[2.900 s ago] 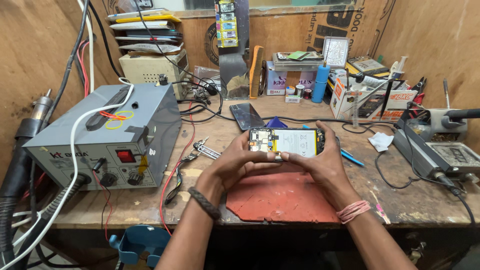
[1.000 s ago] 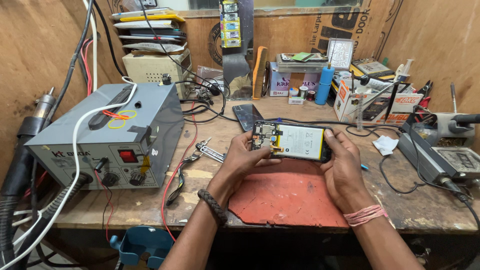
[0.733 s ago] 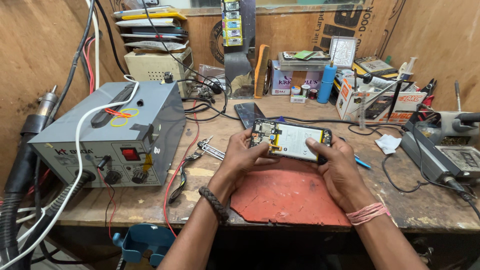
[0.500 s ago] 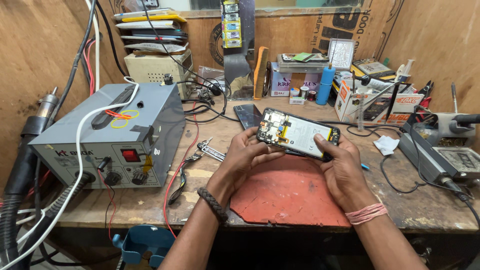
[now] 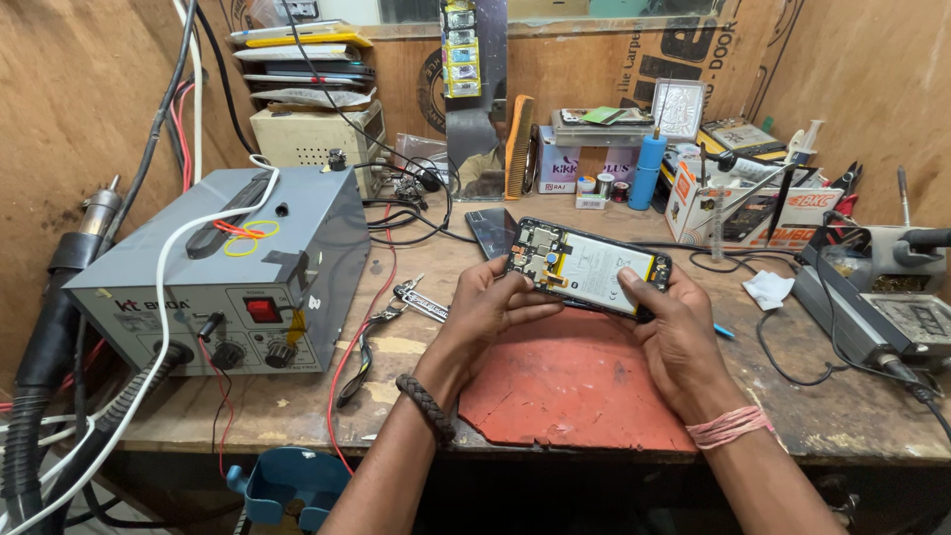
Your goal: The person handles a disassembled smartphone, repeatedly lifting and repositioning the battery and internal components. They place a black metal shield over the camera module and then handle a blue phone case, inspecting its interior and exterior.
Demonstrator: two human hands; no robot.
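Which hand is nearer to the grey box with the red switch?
Left. The left hand grips the open phone at the end towards the grey box; the right hand holds the far end.

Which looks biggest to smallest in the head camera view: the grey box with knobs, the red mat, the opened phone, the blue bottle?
1. Grey box, though it sits nearer the camera.
2. Red mat.
3. Opened phone.
4. Blue bottle.

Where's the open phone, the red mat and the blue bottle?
phone (image 5: pixel 594 272), head view, on its white battery.
red mat (image 5: pixel 575 396), head view, on its bare middle.
blue bottle (image 5: pixel 647 170), head view, on its body.
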